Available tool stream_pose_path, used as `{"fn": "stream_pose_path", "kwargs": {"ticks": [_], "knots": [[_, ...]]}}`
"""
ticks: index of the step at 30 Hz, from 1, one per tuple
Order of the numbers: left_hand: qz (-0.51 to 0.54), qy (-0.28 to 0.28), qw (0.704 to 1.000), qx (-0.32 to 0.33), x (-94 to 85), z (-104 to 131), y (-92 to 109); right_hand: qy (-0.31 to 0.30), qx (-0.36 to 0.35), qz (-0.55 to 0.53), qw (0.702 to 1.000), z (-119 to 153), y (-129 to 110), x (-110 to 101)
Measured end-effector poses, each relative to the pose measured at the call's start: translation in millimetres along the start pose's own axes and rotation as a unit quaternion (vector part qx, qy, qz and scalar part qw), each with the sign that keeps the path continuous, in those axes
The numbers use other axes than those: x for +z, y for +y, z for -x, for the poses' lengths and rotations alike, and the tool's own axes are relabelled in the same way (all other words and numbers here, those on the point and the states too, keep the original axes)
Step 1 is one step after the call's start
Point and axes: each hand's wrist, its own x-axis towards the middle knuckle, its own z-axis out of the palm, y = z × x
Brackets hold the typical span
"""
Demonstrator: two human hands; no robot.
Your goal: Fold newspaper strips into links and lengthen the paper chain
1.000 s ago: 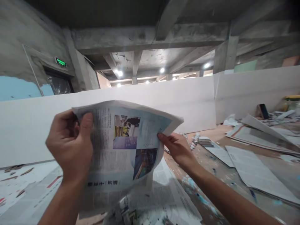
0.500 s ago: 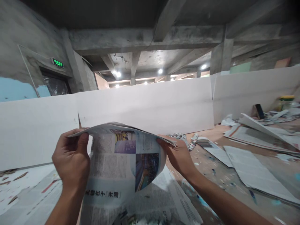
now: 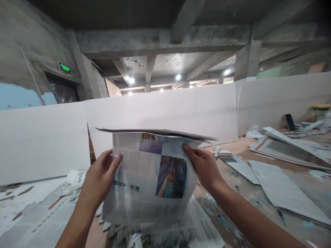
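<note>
A newspaper (image 3: 139, 168) with printed columns and colour photos is held up in front of me, its top part folded back into a nearly level edge. My left hand (image 3: 103, 175) pinches its left side, thumb on the near face. On the right side, my right hand (image 3: 203, 163) grips the paper with the thumb in front and the fingers behind. Below it lie another printed sheet (image 3: 201, 220) and a heap of small paper pieces (image 3: 134, 237), partly hidden by the newspaper.
White boards (image 3: 160, 110) stand upright across the far side. To the right lie loose newspaper sheets (image 3: 287, 193), a dark phone-like object (image 3: 289, 122) and a yellow-lidded container (image 3: 320, 112). At the left are more newspaper (image 3: 43, 220) and brown scraps (image 3: 26, 190).
Both hands have shifted rightward, the left one also lower on the paper. The newspaper, bowed before, now hangs flatter with its top edge straighter, and the paper heap beneath shows more.
</note>
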Motion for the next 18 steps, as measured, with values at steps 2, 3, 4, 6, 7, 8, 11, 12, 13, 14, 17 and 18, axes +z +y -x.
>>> {"fn": "stream_pose_path", "kwargs": {"ticks": [2,3,4,6,7,8,11,12,13,14,17,18], "knots": [[-0.015,-0.025,1.000,-0.012,-3.9,1.9,-2.6,0.007,0.063,-0.076,0.995,-2.9,0.3,-4.3],[-0.012,-0.028,0.999,-0.015,-5.7,2.4,-2.7,0.004,0.096,-0.110,0.989,-3.9,0.3,-6.7],[-0.006,-0.033,0.999,-0.017,-7.1,2.7,-2.1,0.004,0.123,-0.136,0.983,-4.7,0.3,-9.1],[0.005,-0.071,0.997,-0.011,-7.9,2.7,0.1,0.009,0.160,-0.170,0.972,-5.6,1.3,-13.7],[0.008,-0.099,0.995,-0.002,-7.2,2.6,1.3,0.017,0.169,-0.181,0.969,-5.9,2.2,-15.5],[0.009,-0.122,0.993,0.006,-6.0,2.6,2.6,0.026,0.177,-0.187,0.966,-6.0,3.2,-16.8],[0.002,-0.109,0.994,0.022,-2.5,1.4,7.9,0.040,0.191,-0.214,0.957,-5.0,2.8,-16.5],[-0.004,-0.081,0.996,0.021,-2.6,0.4,10.6,0.032,0.198,-0.222,0.954,-4.2,0.3,-15.5],[-0.013,-0.052,0.998,0.020,-4.0,-1.1,14.0,0.022,0.204,-0.230,0.951,-3.1,-3.6,-14.8],[-0.025,-0.026,0.999,0.020,-6.7,-2.9,17.9,0.012,0.206,-0.234,0.950,-1.4,-8.4,-15.2],[-0.076,0.005,0.997,0.027,-20.8,-9.7,29.8,0.003,0.181,-0.206,0.962,11.6,-17.9,-32.0],[-0.093,-0.011,0.995,0.029,-26.0,-11.4,32.7,-0.007,0.165,-0.187,0.968,21.3,-14.5,-45.0]]}}
